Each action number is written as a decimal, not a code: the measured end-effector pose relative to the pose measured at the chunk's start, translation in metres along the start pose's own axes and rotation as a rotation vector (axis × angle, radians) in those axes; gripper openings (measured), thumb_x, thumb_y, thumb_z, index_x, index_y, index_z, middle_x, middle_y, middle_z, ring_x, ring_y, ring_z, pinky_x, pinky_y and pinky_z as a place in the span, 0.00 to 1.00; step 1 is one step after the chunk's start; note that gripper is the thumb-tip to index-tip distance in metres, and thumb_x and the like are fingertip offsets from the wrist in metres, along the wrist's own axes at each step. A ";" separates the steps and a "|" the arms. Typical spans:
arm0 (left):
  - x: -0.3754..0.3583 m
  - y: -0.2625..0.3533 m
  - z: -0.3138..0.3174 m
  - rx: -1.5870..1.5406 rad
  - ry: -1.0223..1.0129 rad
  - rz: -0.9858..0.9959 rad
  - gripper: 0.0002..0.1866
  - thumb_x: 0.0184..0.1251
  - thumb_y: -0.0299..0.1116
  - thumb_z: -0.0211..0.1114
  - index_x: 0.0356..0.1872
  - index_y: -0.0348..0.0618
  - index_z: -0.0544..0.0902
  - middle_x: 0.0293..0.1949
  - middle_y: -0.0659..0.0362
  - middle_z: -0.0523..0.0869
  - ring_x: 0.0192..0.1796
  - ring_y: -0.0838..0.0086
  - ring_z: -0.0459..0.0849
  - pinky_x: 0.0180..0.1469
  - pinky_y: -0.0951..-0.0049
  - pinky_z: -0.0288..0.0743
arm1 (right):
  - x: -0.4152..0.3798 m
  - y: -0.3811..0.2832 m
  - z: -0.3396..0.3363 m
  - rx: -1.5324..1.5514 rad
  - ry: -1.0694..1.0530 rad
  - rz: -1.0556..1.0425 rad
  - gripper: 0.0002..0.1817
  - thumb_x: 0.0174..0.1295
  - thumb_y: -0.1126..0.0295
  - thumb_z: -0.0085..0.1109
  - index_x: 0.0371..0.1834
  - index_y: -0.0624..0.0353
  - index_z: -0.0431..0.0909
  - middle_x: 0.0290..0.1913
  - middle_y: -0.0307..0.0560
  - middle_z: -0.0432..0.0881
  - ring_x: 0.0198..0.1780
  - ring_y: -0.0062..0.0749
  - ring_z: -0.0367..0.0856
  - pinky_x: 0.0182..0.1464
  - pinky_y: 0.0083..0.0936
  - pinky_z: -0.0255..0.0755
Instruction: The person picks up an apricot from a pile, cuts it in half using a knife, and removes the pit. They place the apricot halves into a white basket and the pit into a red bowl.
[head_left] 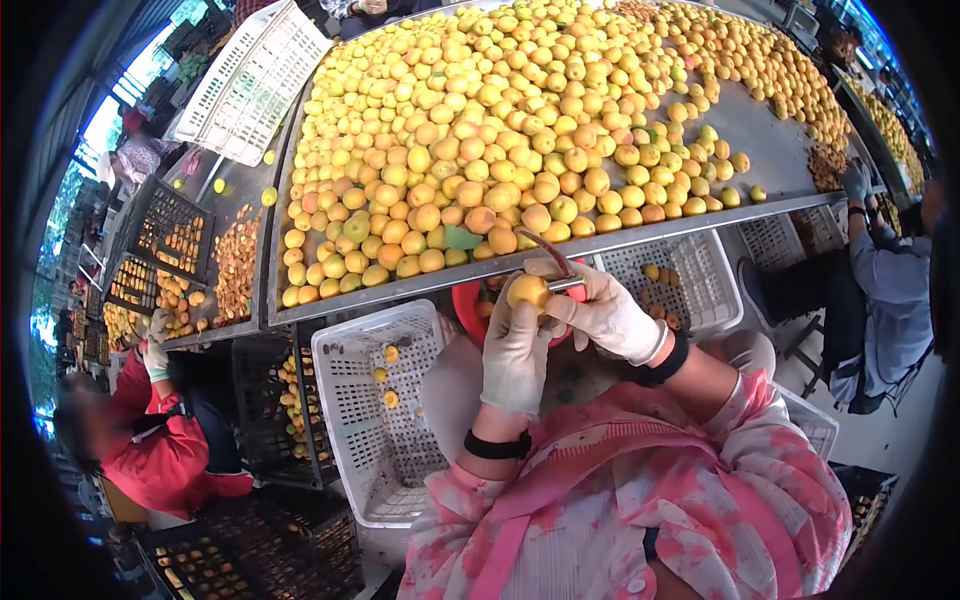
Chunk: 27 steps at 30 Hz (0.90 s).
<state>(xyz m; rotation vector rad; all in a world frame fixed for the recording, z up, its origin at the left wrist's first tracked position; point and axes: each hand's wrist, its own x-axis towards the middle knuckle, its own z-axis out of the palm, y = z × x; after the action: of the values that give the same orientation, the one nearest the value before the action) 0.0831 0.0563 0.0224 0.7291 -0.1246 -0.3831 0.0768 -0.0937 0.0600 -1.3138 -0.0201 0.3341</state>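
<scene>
My left hand (pixel 515 350), in a pale glove, is closed around a yellow-orange apricot (pixel 527 291) in front of my chest. In my gloved right hand (pixel 618 318) is a small tool with a short metal shaft (pixel 565 284) and a curved reddish-brown strip; its metal end meets the apricot's right side. Just below both hands a red bowl (pixel 466 306) is partly hidden by them. Beyond them lies a large heap of apricots (pixel 450 150) on a metal table (pixel 740 110), with a green leaf (pixel 461 238) near its front edge.
A white crate (pixel 335 400) with a few apricots stands left of my knees; another crate (pixel 725 275) sits under the table edge at right. A white crate (pixel 250 85) tilts at far left. Co-workers sit on the left (pixel 180 450) and right (pixel 890 300).
</scene>
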 end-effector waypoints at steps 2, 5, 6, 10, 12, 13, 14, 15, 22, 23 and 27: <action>-0.009 -0.004 0.002 -0.081 -0.028 -0.030 0.25 0.74 0.44 0.58 0.66 0.43 0.69 0.58 0.61 0.78 0.58 0.73 0.78 0.62 0.67 0.72 | -0.021 0.004 0.000 0.022 0.047 -0.091 0.28 0.71 0.62 0.57 0.70 0.57 0.63 0.43 0.36 0.83 0.33 0.10 0.80 0.23 0.06 0.65; -0.018 -0.012 -0.005 -0.333 -0.069 -0.179 0.24 0.74 0.43 0.59 0.65 0.46 0.70 0.58 0.59 0.79 0.56 0.69 0.80 0.62 0.63 0.73 | -0.055 0.001 -0.007 0.020 0.055 -0.135 0.30 0.73 0.59 0.53 0.72 0.60 0.59 0.49 0.38 0.81 0.37 0.12 0.80 0.29 0.08 0.68; -0.020 -0.012 -0.003 -0.329 -0.073 -0.185 0.24 0.74 0.43 0.59 0.65 0.46 0.70 0.58 0.59 0.79 0.56 0.69 0.80 0.62 0.63 0.73 | -0.065 -0.002 -0.007 0.006 0.020 -0.086 0.30 0.74 0.59 0.52 0.73 0.61 0.57 0.52 0.39 0.79 0.41 0.15 0.81 0.36 0.11 0.72; -0.028 -0.014 0.014 -0.349 -0.242 -0.183 0.27 0.71 0.45 0.62 0.66 0.47 0.69 0.58 0.59 0.79 0.60 0.70 0.77 0.63 0.64 0.71 | -0.080 -0.001 0.002 -0.330 0.091 -0.431 0.37 0.72 0.49 0.50 0.74 0.66 0.56 0.57 0.48 0.78 0.55 0.28 0.78 0.56 0.22 0.71; -0.034 -0.013 0.027 -0.288 -0.243 -0.179 0.29 0.70 0.46 0.63 0.67 0.47 0.68 0.59 0.60 0.78 0.60 0.69 0.77 0.63 0.64 0.71 | -0.094 -0.002 -0.003 -0.262 0.016 -0.340 0.36 0.74 0.52 0.47 0.75 0.68 0.53 0.66 0.53 0.72 0.66 0.36 0.71 0.69 0.29 0.60; -0.035 -0.016 0.028 -0.284 -0.247 -0.184 0.29 0.70 0.46 0.63 0.67 0.47 0.68 0.59 0.60 0.78 0.60 0.69 0.77 0.63 0.64 0.71 | -0.098 0.000 -0.004 -0.352 0.035 -0.334 0.36 0.74 0.53 0.47 0.75 0.68 0.52 0.66 0.54 0.72 0.66 0.37 0.72 0.68 0.29 0.61; -0.036 -0.018 0.028 -0.280 -0.277 -0.193 0.30 0.69 0.46 0.63 0.68 0.47 0.68 0.59 0.60 0.78 0.61 0.69 0.76 0.64 0.63 0.70 | -0.102 0.002 -0.005 -0.443 0.053 -0.328 0.36 0.73 0.53 0.47 0.75 0.69 0.52 0.66 0.55 0.73 0.65 0.38 0.73 0.67 0.28 0.62; -0.037 -0.019 0.029 -0.276 -0.307 -0.201 0.31 0.69 0.46 0.64 0.68 0.46 0.67 0.60 0.60 0.77 0.62 0.68 0.75 0.65 0.62 0.69 | -0.104 0.005 -0.008 -0.488 0.056 -0.328 0.37 0.73 0.53 0.47 0.75 0.69 0.51 0.67 0.57 0.72 0.66 0.40 0.73 0.67 0.29 0.63; -0.045 -0.023 0.042 -0.256 -0.304 -0.210 0.32 0.69 0.45 0.64 0.69 0.42 0.66 0.61 0.60 0.76 0.65 0.65 0.73 0.68 0.59 0.65 | -0.125 -0.001 -0.007 -0.626 0.151 -0.442 0.32 0.73 0.57 0.48 0.73 0.65 0.55 0.56 0.60 0.79 0.52 0.53 0.82 0.51 0.34 0.76; -0.045 -0.025 0.040 -0.229 -0.319 -0.204 0.32 0.69 0.44 0.64 0.69 0.41 0.66 0.62 0.59 0.75 0.65 0.65 0.73 0.68 0.58 0.65 | -0.127 -0.002 -0.007 -0.652 0.164 -0.415 0.32 0.73 0.57 0.49 0.73 0.65 0.56 0.55 0.61 0.80 0.51 0.54 0.82 0.50 0.35 0.76; -0.051 -0.017 0.050 -0.126 -0.305 -0.163 0.29 0.71 0.41 0.63 0.66 0.39 0.67 0.58 0.58 0.76 0.62 0.67 0.75 0.66 0.57 0.67 | -0.133 -0.004 -0.007 -0.742 0.184 -0.403 0.31 0.73 0.56 0.48 0.72 0.66 0.57 0.53 0.63 0.80 0.49 0.57 0.83 0.48 0.37 0.77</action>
<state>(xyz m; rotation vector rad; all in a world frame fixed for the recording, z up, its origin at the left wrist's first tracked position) 0.0191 0.0325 0.0490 0.5539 -0.3271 -0.6512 -0.0477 -0.1349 0.0850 -2.0231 -0.2720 -0.1661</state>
